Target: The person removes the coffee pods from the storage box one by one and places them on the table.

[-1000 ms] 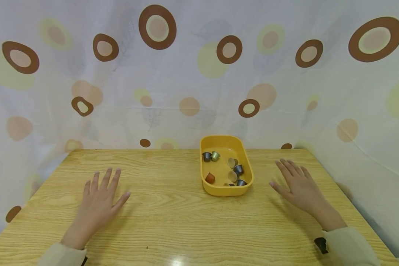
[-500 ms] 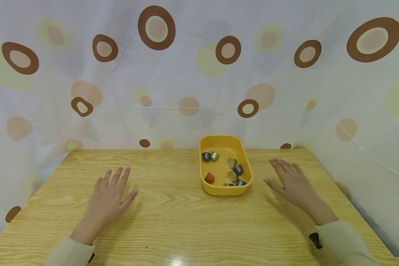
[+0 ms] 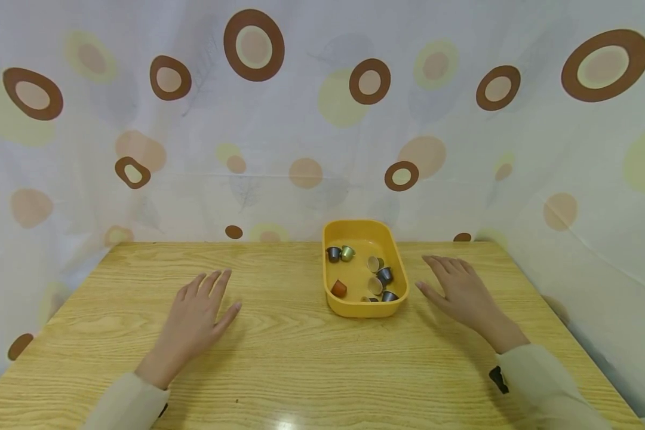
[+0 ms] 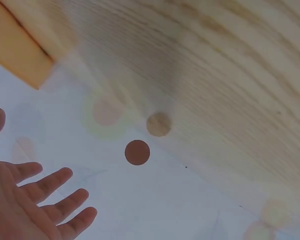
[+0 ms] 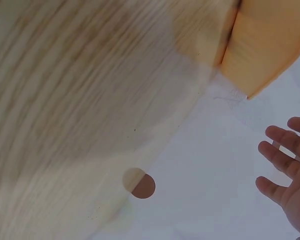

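A yellow rectangular tub point(image 3: 361, 309) stands on the wooden table, right of centre. Several coffee capsules lie in it: a dark one point(image 3: 334, 254) beside a green one point(image 3: 347, 254) at the far left, an orange-brown one point(image 3: 339, 289) at the near left, and dark capsules with pale lids along the right side. My left hand point(image 3: 193, 322) is over the table left of the tub, palm down, fingers extended, holding nothing. On the tub's other side, my right hand point(image 3: 464, 298) hovers with extended fingers, its thumb near the tub's wall but apart. Both wrist views show bare palms.
The wooden table point(image 3: 301, 370) reaches back to a pale curtain point(image 3: 279, 119) printed with brown rings and ovals, which also hangs along both sides. A small dark speck marks the table's near part.
Both hands have moved inward toward the tub, the left hand to the right and the right hand to the left. The tub and its capsules have stayed in place.
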Motion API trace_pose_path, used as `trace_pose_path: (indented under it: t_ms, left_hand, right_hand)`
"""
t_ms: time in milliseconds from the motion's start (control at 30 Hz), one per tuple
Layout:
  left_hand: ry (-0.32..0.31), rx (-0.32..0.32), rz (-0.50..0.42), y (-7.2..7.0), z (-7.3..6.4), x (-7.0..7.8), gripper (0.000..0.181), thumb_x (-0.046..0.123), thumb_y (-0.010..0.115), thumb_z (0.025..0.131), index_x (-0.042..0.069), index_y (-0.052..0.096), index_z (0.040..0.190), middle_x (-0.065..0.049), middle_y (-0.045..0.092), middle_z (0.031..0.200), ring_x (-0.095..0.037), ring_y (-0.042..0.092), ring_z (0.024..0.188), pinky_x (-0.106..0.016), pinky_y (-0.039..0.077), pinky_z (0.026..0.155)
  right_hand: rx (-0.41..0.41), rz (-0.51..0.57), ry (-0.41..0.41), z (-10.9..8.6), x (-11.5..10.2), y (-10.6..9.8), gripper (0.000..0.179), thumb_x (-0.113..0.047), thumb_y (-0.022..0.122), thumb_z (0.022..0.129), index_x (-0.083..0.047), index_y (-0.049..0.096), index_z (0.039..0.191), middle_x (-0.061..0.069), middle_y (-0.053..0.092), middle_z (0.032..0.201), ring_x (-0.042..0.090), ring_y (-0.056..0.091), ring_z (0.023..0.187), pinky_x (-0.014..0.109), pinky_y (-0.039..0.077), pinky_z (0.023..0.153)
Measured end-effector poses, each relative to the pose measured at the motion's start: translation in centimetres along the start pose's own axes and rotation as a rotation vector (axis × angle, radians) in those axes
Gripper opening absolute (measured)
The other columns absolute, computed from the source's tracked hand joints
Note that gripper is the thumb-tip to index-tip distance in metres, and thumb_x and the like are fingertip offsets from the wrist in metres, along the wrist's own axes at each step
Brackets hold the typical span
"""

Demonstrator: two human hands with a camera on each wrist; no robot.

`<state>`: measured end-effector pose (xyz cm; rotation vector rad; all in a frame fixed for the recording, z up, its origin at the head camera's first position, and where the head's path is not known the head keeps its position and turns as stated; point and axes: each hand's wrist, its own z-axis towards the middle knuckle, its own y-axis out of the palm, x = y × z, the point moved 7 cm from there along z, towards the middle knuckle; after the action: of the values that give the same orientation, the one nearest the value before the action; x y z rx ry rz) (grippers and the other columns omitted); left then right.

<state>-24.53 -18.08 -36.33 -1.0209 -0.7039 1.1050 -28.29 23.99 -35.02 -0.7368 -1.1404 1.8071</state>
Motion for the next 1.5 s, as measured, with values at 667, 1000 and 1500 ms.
trace_pose_path:
  t_ms: [667,1000,1500]
  left_hand:
    - [0.097,0.022,-0.018,0.2,2.8,3.5,0.063,0.046,0.048,0.09,0.009,0.036,0.14,-0.013,0.052,0.128,-0.036,0.048,0.116,-0.051,0.04,0.094]
    - [0.11,0.014,-0.039,0.6,4.2,5.1,0.06,0.045,0.046,0.091,0.011,0.036,0.14,-0.01,0.053,0.128,-0.033,0.048,0.117,-0.048,0.041,0.094]
    - [0.149,-0.014,-0.05,1.7,6.0,7.7,0.056,0.044,0.042,0.093,0.012,0.039,0.139,-0.008,0.053,0.127,-0.029,0.048,0.116,-0.046,0.042,0.093]
  right_hand:
    - [0.036,-0.008,-0.048,2.4,-0.8,0.7,0.05,-0.031,0.06,0.086,-0.001,0.051,0.124,0.017,0.058,0.119,0.037,0.051,0.109,0.055,0.037,0.094]
    - [0.023,-0.006,-0.045,3.6,-0.9,1.2,0.046,-0.031,0.059,0.087,-0.001,0.053,0.121,0.017,0.06,0.116,0.037,0.053,0.108,0.055,0.038,0.093]
    - [-0.006,-0.014,-0.036,5.0,-0.8,2.3,0.045,-0.032,0.059,0.087,-0.002,0.055,0.119,0.016,0.06,0.115,0.036,0.053,0.107,0.053,0.041,0.089]
